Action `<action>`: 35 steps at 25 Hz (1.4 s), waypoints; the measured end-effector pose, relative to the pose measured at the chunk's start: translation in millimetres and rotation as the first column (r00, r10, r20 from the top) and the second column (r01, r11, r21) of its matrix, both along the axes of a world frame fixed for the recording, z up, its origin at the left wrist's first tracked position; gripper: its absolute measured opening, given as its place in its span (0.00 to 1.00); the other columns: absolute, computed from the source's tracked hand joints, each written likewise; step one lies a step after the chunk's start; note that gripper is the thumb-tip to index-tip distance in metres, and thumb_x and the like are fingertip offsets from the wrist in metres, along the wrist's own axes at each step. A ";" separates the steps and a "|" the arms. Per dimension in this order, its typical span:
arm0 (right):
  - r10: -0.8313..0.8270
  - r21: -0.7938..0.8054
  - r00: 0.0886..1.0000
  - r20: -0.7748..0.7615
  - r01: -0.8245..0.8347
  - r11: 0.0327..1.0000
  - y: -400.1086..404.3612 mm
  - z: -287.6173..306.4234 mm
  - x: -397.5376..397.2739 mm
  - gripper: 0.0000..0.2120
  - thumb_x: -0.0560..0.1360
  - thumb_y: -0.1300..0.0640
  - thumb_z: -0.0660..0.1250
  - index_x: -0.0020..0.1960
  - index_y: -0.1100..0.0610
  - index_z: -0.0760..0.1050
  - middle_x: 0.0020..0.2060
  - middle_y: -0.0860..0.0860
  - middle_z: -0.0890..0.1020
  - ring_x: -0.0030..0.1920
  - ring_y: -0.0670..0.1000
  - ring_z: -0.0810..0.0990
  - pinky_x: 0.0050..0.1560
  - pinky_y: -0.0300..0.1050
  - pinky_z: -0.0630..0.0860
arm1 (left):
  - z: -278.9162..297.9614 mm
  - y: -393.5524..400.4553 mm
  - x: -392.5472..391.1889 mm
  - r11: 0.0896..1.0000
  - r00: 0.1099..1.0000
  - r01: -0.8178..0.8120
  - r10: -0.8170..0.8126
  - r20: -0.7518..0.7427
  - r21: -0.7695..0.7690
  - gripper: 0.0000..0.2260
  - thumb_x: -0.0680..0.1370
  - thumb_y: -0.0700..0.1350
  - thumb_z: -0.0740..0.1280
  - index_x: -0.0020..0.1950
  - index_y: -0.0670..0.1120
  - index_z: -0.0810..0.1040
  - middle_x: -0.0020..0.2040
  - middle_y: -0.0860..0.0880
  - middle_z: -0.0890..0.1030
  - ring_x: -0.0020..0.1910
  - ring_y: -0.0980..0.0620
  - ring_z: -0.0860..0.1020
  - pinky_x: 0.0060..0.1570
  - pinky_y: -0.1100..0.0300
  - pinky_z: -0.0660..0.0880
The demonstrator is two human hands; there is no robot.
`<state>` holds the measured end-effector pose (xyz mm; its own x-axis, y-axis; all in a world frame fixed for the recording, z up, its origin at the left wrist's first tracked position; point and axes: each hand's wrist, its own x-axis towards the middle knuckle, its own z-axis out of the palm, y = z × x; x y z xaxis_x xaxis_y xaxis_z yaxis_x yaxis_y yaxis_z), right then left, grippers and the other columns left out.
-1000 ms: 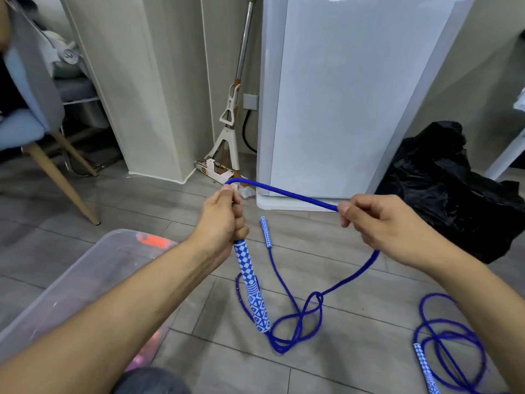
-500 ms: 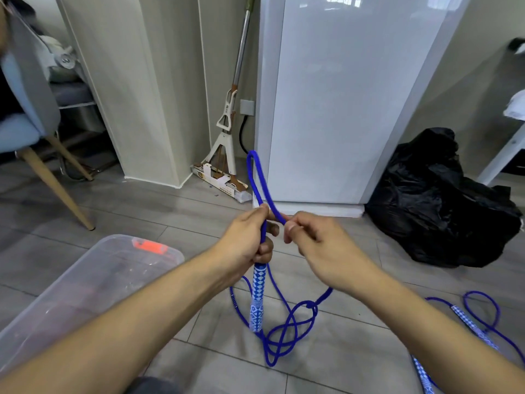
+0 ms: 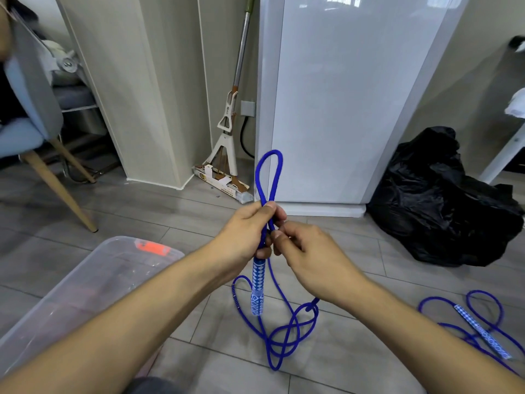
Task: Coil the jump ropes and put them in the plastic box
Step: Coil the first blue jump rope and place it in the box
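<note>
Blue jump rope makes a loop because the left hand grips its patterned handle and the right hand pinches the cord, near the clear plastic box.

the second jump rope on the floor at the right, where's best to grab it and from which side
Probably its patterned handle, taken from above. It lies flat and rigid on top of the loose blue cord, exposed along its length, while the cord sprawls in slack loops that give no firm hold.
</note>
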<state>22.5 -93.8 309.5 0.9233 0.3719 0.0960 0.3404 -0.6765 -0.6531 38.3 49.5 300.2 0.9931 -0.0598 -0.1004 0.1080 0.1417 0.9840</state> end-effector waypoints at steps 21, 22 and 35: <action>0.049 0.226 0.981 -0.188 -0.006 0.974 -89.0 21.6 35.4 0.13 0.83 0.57 0.61 0.41 0.57 0.77 0.25 0.46 0.66 0.27 0.48 0.60 0.27 0.39 0.58 | 0.4 42.0 17.7 0.937 0.945 -0.325 0.316 -0.088 -0.131 0.11 0.84 0.41 0.53 0.43 0.45 0.68 0.30 0.48 0.65 0.20 0.56 0.58 0.22 0.65 0.58; 0.057 0.244 0.992 -0.111 -0.029 0.969 -75.2 26.6 31.3 0.13 0.82 0.56 0.61 0.41 0.56 0.77 0.24 0.45 0.66 0.26 0.46 0.61 0.26 0.37 0.59 | -1.9 33.3 13.8 0.974 0.975 -0.218 0.215 -0.054 -0.066 0.11 0.84 0.42 0.53 0.44 0.44 0.69 0.32 0.47 0.69 0.20 0.56 0.58 0.22 0.65 0.58; -0.049 0.221 0.999 0.021 0.043 0.974 -18.6 10.9 11.7 0.13 0.82 0.49 0.60 0.43 0.50 0.77 0.36 0.50 0.82 0.32 0.45 0.72 0.39 0.50 0.74 | 11.2 0.0 -11.1 0.915 0.966 0.170 -0.229 0.122 0.366 0.14 0.86 0.47 0.53 0.48 0.42 0.74 0.34 0.47 0.83 0.39 0.51 0.81 0.50 0.56 0.73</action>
